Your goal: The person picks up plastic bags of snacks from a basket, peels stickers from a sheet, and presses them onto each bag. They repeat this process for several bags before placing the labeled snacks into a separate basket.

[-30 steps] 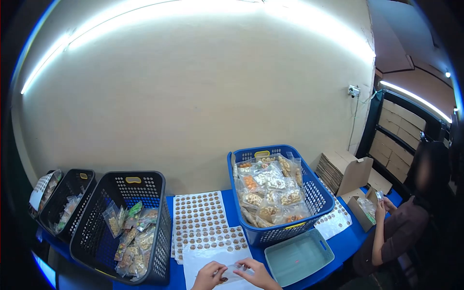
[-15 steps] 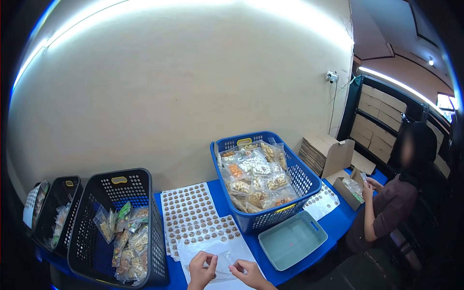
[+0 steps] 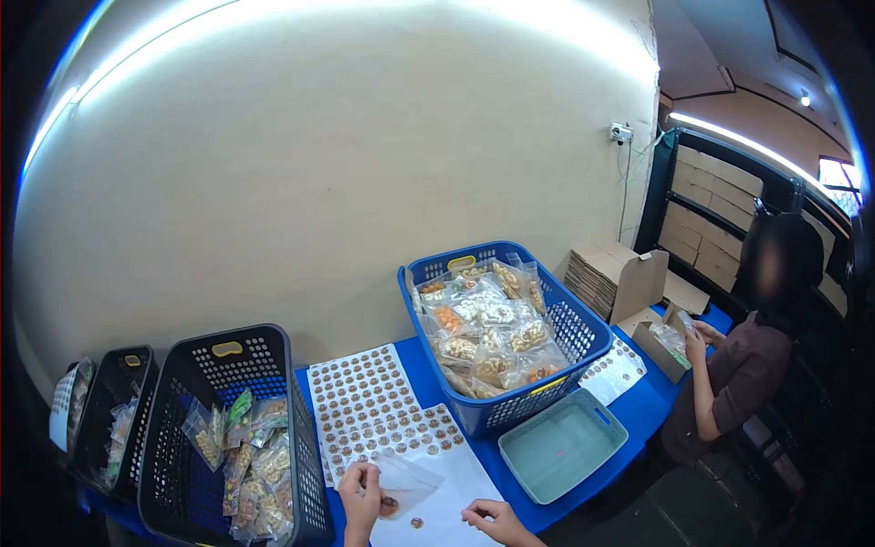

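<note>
My left hand (image 3: 360, 500) pinches a clear plastic bag (image 3: 415, 477) by its left edge and holds it over the sticker sheets. A brown round spot, perhaps a sticker, shows at the bag's lower end. To the right, apart from the bag, my right hand (image 3: 497, 522) has its fingers closed together; whether anything small is in them cannot be made out. Between the hands, a single round sticker (image 3: 416, 523) lies on a mostly bare white sheet (image 3: 465, 488). Behind are sheets with rows of round brown stickers (image 3: 365, 397).
A blue basket (image 3: 492, 419) full of snack bags stands behind a green tray (image 3: 563, 456). Black baskets (image 3: 301, 438) with packets are at left. On the right, a person (image 3: 729, 383) handles a packet over a cardboard box (image 3: 670, 351), beside stacked flat cartons (image 3: 592, 283).
My hands have moved apart. The left has gone left and up with the plastic bag; the right has come off the bag and shifted right. The view has moved slightly.
</note>
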The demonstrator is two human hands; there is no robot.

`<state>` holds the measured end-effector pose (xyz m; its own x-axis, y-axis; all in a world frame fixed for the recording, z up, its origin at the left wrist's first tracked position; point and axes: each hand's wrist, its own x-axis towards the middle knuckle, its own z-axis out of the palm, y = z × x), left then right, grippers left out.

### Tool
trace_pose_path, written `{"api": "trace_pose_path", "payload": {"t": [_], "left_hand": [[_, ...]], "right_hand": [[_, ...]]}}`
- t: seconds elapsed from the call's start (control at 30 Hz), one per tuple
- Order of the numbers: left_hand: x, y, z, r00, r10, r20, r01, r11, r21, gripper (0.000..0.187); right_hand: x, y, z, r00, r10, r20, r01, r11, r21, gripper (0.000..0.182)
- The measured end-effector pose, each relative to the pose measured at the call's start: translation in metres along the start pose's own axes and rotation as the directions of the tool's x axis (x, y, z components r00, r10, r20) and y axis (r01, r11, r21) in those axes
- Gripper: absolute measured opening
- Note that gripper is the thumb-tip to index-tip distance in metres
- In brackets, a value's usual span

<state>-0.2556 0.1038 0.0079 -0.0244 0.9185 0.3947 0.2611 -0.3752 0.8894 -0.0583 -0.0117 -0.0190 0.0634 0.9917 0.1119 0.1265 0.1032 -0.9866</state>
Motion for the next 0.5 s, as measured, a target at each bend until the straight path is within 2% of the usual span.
{"api": "trace_pose_path", "payload": {"t": [0.03, 0.1, 0.13, 0.2, 0.23, 0.33, 0.37, 0.47, 0.5], "left_hand": [[-0.003, 0.007, 0.001, 0.998, -0.046, 0.052, 0.048, 0.998, -0.041, 0.012], [-0.011, 0.017, 0.005, 0.978, -0.131, 0.162, 0.151, 0.981, -0.120, 0.012], [-0.015, -0.001, 0.010, 0.982, 0.000, 0.186, 0.013, 0.998, -0.068, 0.012], [-0.023, 0.012, 0.014, 0.918, -0.196, 0.345, 0.234, 0.970, -0.072, 0.012], [-0.029, 0.000, 0.018, 0.893, -0.203, 0.403, 0.241, 0.969, -0.046, 0.015], [-0.041, 0.010, 0.029, 0.814, -0.305, 0.494, 0.390, 0.917, -0.077, 0.018], [-0.046, -0.003, 0.035, 0.846, -0.223, 0.484, 0.333, 0.930, -0.154, 0.021], [-0.044, 0.028, 0.047, 0.845, -0.310, 0.435, 0.472, 0.816, -0.335, 0.018], [-0.041, 0.021, 0.040, 0.833, -0.151, 0.532, 0.351, 0.888, -0.296, 0.031]], "right_hand": [[-0.001, -0.002, -0.001, 0.998, 0.029, -0.048, -0.028, 0.999, 0.023, 0.015], [0.005, -0.031, 0.001, 0.982, -0.075, -0.175, 0.074, 0.997, -0.014, 0.014], [0.009, -0.046, 0.003, 0.962, -0.128, -0.240, 0.123, 0.992, -0.036, 0.015], [0.020, -0.065, 0.002, 0.900, -0.412, -0.141, 0.355, 0.882, -0.309, 0.017], [0.023, -0.069, 0.002, 0.843, -0.535, -0.062, 0.461, 0.776, -0.430, 0.018], [0.017, -0.062, 0.004, 0.879, -0.465, 0.106, 0.472, 0.812, -0.344, 0.022], [0.016, -0.063, 0.002, 0.910, -0.402, 0.106, 0.412, 0.838, -0.359, 0.015], [0.016, -0.073, -0.013, 0.916, -0.392, 0.084, 0.379, 0.778, -0.501, 0.013], [0.019, -0.073, -0.020, 0.895, -0.438, 0.083, 0.406, 0.723, -0.559, 0.012]]}}
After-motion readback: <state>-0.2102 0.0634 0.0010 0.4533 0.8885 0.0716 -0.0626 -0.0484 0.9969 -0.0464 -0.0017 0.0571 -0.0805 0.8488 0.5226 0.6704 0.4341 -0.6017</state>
